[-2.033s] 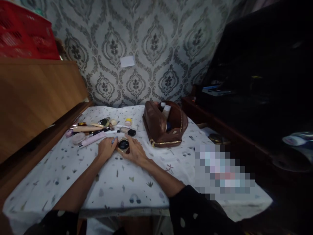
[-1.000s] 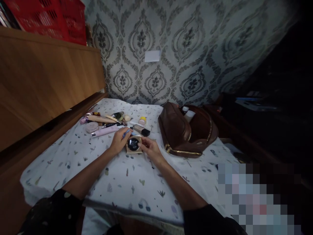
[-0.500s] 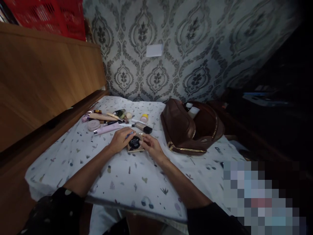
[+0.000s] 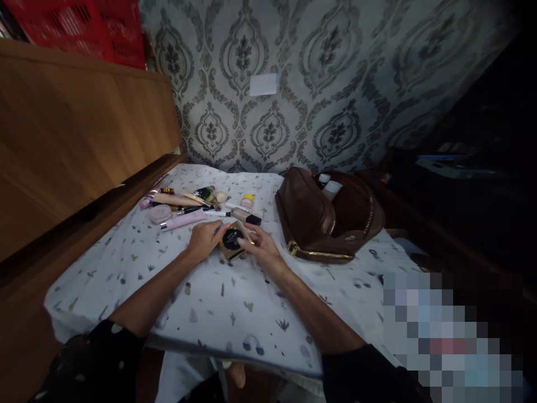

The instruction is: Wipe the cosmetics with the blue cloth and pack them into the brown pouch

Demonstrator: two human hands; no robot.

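Observation:
A square, tan makeup compact (image 4: pixel 232 239) with a round black label is held between both hands just above the printed sheet. My left hand (image 4: pixel 202 242) grips its left edge, and a small blue-purple bit, too small to name, shows at the fingertips. My right hand (image 4: pixel 264 247) pinches the opposite side, thumb on the label. Just beyond lies a foundation bottle (image 4: pixel 241 215) with a black cap. A pink tube (image 4: pixel 183 219) and a round, pale pink container (image 4: pixel 161 214) lie to the left, near several brushes (image 4: pixel 178 199).
An unzipped brown leather bag (image 4: pixel 304 212) stands at the right, with white-topped items (image 4: pixel 331 190) inside. A yellow-topped jar (image 4: pixel 247 200) is near the back. Wooden furniture (image 4: pixel 84 123) borders the left; a patterned wall (image 4: pixel 268 134) rises behind. A red crate (image 4: pixel 84 28) is at upper left.
The compact has turned and tilted in my hands, and its label faces me at a different angle. Both hands have shifted slightly with it; a foot now shows below the sheet's front edge.

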